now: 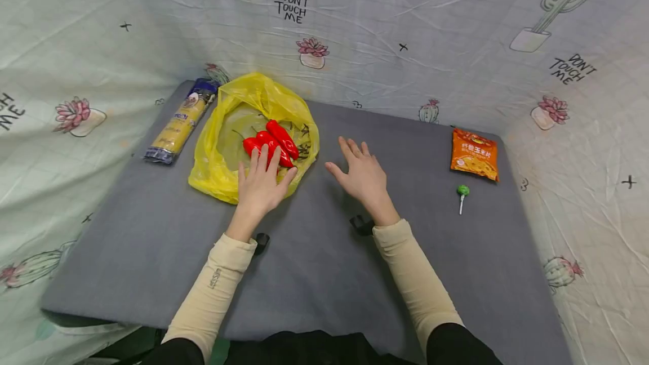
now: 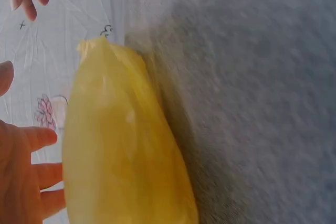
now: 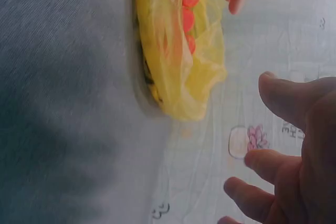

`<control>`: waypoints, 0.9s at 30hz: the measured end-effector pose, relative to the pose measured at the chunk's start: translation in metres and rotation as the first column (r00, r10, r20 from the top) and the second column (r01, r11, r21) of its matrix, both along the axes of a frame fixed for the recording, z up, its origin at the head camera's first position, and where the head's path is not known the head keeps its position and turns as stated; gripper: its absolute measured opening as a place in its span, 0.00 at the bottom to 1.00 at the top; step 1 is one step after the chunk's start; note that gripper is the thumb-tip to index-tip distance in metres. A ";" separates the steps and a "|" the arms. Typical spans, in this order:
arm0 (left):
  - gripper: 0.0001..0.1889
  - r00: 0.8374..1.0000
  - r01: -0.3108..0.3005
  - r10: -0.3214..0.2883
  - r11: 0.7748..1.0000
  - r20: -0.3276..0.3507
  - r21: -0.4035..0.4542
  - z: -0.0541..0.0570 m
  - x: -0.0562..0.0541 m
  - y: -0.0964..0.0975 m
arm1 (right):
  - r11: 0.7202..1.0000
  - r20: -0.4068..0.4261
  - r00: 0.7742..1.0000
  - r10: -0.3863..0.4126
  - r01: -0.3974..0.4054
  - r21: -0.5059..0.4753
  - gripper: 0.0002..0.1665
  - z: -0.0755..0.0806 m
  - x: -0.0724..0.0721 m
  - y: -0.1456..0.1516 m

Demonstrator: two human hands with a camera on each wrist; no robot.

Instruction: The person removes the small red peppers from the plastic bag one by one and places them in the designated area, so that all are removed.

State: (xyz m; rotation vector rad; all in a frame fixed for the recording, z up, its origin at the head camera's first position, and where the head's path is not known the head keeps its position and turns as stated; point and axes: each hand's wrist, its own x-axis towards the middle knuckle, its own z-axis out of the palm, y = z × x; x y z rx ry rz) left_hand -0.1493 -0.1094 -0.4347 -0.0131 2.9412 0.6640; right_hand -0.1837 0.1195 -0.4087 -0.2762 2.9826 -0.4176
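Note:
A yellow plastic bag (image 1: 213, 165) stands with its mouth spread wide on the grey table, and several red chili peppers (image 1: 281, 138) lie inside it. My left hand (image 1: 259, 185) is over the bag's near rim with fingers spread, partly covering the peppers. In the left wrist view the bag (image 2: 126, 140) fills the middle, beside the fingers. To the right of the bag my right hand (image 1: 362, 176) hovers above the table, fingers spread, holding nothing. The right wrist view shows the peppers (image 3: 189, 19) through the bag's thin side, apart from that hand.
Left of the bag lies a long yellow and blue packet (image 1: 182, 120). On the table's right side are an orange snack packet (image 1: 474, 154) and a green lollipop (image 1: 462, 191). A printed curtain (image 1: 375, 27) encloses the back and sides of the grey table (image 1: 314, 292).

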 end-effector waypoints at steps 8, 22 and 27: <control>0.44 0.997 -0.074 0.074 0.997 -0.031 0.010 0.000 0.005 -0.016 | 0.999 0.024 0.999 0.035 -0.034 -0.036 0.46 0.002 -0.013 -0.023; 0.45 0.981 -0.193 0.193 0.981 -0.022 -0.018 -0.001 0.020 -0.049 | 0.989 0.011 0.993 0.119 -0.117 -0.087 0.37 0.013 -0.031 -0.077; 0.46 0.973 -0.229 0.229 0.973 0.013 -0.013 -0.002 0.026 -0.058 | 0.986 0.042 0.991 0.131 -0.125 -0.109 0.36 0.013 -0.039 -0.099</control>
